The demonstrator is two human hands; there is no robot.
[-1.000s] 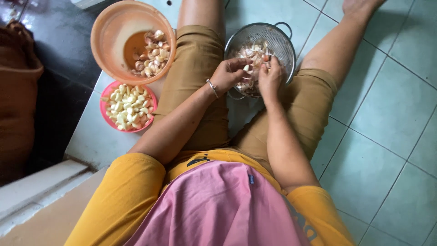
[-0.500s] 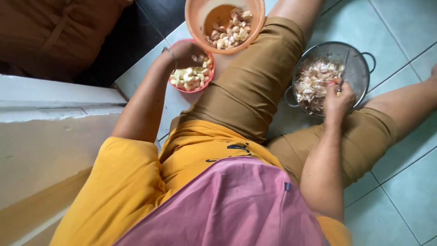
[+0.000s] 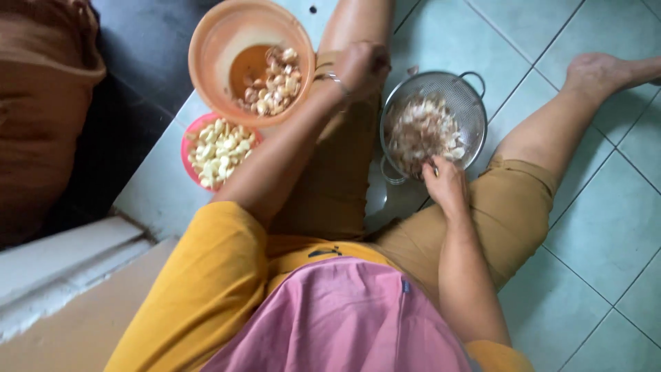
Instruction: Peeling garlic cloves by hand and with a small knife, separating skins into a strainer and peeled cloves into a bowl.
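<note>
Right hand [image 3: 446, 184] pinches into light, papery garlic skins [image 3: 421, 131] in the colander [image 3: 474, 110], centre frame; left hand [image 3: 361, 67] curled shut, contents hidden.

orange bowl [image 3: 206, 41] | pink dish [image 3: 187, 148] | silver colander [image 3: 468, 103] | pale green floor tiles [image 3: 592, 220]

Pale green tiled floor [image 3: 599, 227] with dark grout lines, daylight on it. Dark floor strip [image 3: 131, 103] at left. Brown cushioned furniture [image 3: 41, 103] far left. Light stone step [image 3: 62, 265] lower left.
</note>
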